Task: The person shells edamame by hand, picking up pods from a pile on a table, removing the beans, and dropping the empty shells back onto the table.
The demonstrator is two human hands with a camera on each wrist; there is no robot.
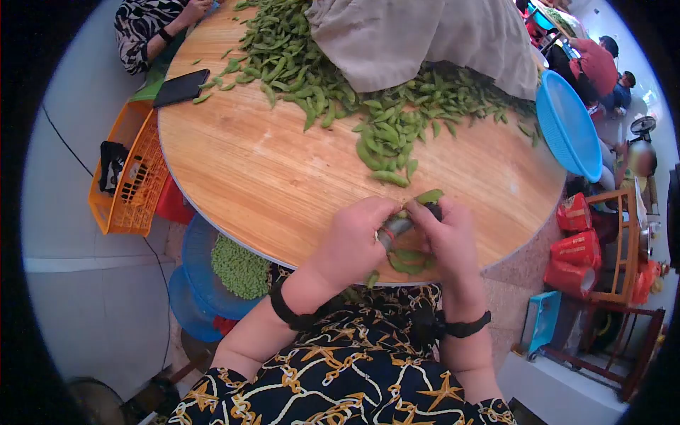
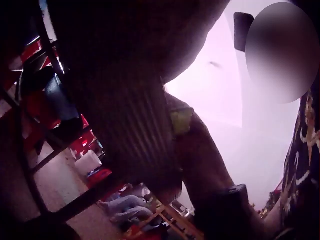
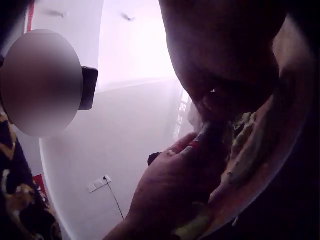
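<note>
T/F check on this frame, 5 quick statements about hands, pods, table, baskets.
1. Both hands work at the near table edge. True: left hand and right hand meet there, around a small tool.
2. The edamame pile lies on a round wooden table. True.
3. The phone is in the orange basket. False: it lies on the table.
4. The blue basin holds pods. False: none show in it.
5. The right hand grips a pod. True.
</note>
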